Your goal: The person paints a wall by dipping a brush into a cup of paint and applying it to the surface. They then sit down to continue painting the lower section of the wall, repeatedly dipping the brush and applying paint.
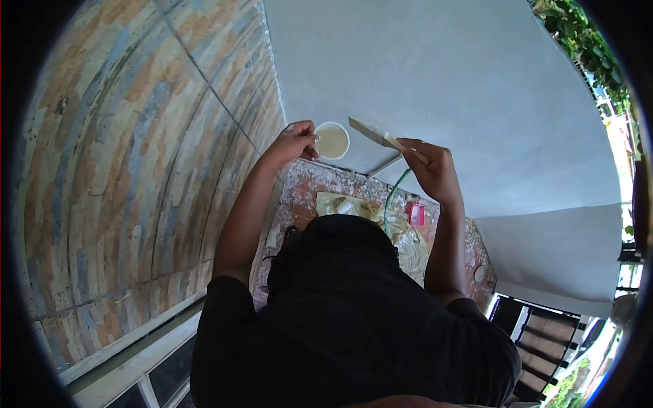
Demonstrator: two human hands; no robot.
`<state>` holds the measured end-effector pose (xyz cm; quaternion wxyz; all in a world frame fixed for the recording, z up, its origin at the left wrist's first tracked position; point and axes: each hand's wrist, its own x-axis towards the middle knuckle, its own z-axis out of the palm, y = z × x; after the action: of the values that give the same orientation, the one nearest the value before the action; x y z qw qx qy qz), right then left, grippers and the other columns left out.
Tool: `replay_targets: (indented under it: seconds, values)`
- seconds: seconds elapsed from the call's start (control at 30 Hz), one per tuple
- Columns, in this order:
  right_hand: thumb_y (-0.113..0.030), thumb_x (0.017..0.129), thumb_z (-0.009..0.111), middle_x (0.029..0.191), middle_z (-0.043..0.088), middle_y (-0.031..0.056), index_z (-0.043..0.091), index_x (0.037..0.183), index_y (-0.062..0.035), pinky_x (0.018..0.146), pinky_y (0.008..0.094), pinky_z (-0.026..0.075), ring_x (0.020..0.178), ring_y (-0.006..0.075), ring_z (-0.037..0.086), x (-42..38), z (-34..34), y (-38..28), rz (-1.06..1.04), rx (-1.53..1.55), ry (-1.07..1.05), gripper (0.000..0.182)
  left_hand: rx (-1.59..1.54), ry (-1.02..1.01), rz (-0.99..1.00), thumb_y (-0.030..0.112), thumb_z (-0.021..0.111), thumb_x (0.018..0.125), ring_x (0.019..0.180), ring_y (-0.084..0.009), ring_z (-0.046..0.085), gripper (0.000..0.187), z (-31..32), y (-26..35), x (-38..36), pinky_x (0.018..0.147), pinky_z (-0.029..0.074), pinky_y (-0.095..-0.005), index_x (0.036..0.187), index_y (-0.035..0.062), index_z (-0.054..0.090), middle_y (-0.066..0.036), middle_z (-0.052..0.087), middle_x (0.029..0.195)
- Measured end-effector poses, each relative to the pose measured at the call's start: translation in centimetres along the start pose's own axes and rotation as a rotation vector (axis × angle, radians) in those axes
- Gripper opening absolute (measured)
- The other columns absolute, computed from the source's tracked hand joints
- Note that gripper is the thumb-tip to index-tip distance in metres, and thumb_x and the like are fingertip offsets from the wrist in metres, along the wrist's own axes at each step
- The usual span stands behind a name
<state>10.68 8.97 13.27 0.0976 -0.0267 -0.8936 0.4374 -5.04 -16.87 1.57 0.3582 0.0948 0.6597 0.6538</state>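
My left hand (295,143) is closed on the rim of a round white tub (347,141), with the fingers curled at its left side. A pale beige mix (332,142) shows inside the tub. To the right, my right hand (434,170) grips the handle of a wide putty knife (371,131), its blade slanting up and left towards the tub. Some pale material shows along the blade. Both hands are raised in front of a smooth pale grey wall (422,75).
A wall of striped, stone-look tiles (136,163) rises at the left. On the splattered reddish floor (306,183) lie a crumpled yellowish sheet (408,248) and a pink object (417,215). A green hose (390,200) hangs near my right hand. A window frame (136,360) is at lower left.
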Motion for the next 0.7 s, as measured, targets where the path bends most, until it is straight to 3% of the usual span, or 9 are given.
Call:
replay_targets:
  seconds: [0.07,0.1,0.13,0.2,0.27,0.43,0.57,0.7]
  values:
    - [-0.006,0.08,0.061,0.074,0.064,0.0165,0.066,0.099,-0.0024,0.06,0.0344,0.048,0.062,0.0275,0.062,0.7,-1.3,0.8,-0.246,-0.184,-0.038,0.02,0.022,-0.023,-0.034,0.01,0.054,0.089,0.06,-0.0119,0.06,0.014,1.9,1.3,1.3,0.058,0.055,-0.0289,0.08,0.01,0.043,-0.001,0.05,0.071]
    - [-0.005,0.082,0.062,0.071,0.063,0.0166,0.066,0.1,-0.0005,0.057,0.0276,0.045,0.055,0.0208,0.055,1.1,-1.8,1.8,-0.238,-0.207,-0.083,0.02,0.056,-0.038,-0.045,0.01,0.054,0.089,0.059,-0.0114,0.06,0.014,3.0,1.8,1.9,0.058,0.055,-0.0285,0.079,0.0098,0.043,-0.001,0.05,0.071]
    - [-0.005,0.082,0.062,0.071,0.063,0.0166,0.066,0.1,-0.0005,0.057,0.0276,0.045,0.055,0.0208,0.055,1.4,-2.3,2.7,-0.234,-0.208,-0.087,0.02,0.089,-0.05,-0.051,0.01,0.054,0.089,0.059,-0.0109,0.059,0.014,3.9,2.1,2.6,0.058,0.054,-0.0281,0.079,0.0097,0.044,-0.001,0.05,0.071]
    - [-0.014,0.078,0.063,0.072,0.064,0.0146,0.068,0.096,-0.0084,0.06,0.0391,0.048,0.065,0.0305,0.061,2.1,-3.2,4.2,-0.3,-0.332,-0.137,0.02,0.142,-0.07,-0.052,0.011,0.053,0.089,0.059,-0.0101,0.059,0.014,5.7,2.5,3.8,0.058,0.054,-0.0271,0.079,0.0096,0.044,-0.001,0.05,0.069]
    - [-0.017,0.079,0.062,0.07,0.064,0.0123,0.069,0.095,-0.0107,0.061,0.0392,0.049,0.066,0.0298,0.062,2.6,-4.0,5.0,-0.254,-0.426,-0.196,0.019,0.203,-0.125,-0.056,0.012,0.052,0.09,0.058,-0.0096,0.059,0.014,7.5,2.6,5.0,0.057,0.053,-0.0265,0.078,0.0098,0.044,0.0,0.05,0.066]
    - [-0.012,0.078,0.059,0.072,0.062,0.0098,0.068,0.086,-0.0122,0.061,0.0384,0.051,0.067,0.0276,0.063,3.6,-4.6,6.2,-0.419,-0.842,-0.348,0.012,0.252,-0.124,-0.124,0.012,0.051,0.09,0.058,-0.0095,0.059,0.013,11.0,2.8,6.8,0.056,0.053,-0.0262,0.08,0.009,0.044,0.0,0.05,0.067]
    - [-0.009,0.074,0.059,0.081,0.061,0.0111,0.066,0.081,-0.0117,0.061,0.0366,0.052,0.07,0.0274,0.064,4.5,-3.9,8.0,-0.534,-0.9,-0.458,0.01,0.302,-0.109,-0.117,0.011,0.051,0.088,0.056,-0.0107,0.059,0.009,13.0,3.6,6.7,0.055,0.052,-0.0269,0.084,0.0074,0.045,-0.001,0.051,0.071]
    - [-0.008,0.073,0.059,0.079,0.061,0.0103,0.066,0.079,-0.0114,0.059,0.0352,0.052,0.07,0.026,0.065,5.3,-2.9,10.1,-0.625,-0.891,-0.476,0.01,0.32,-0.077,-0.108,0.01,0.051,0.087,0.057,-0.0113,0.059,0.008,14.5,4.1,6.5,0.055,0.052,-0.0275,0.083,0.0064,0.045,-0.002,0.051,0.072]
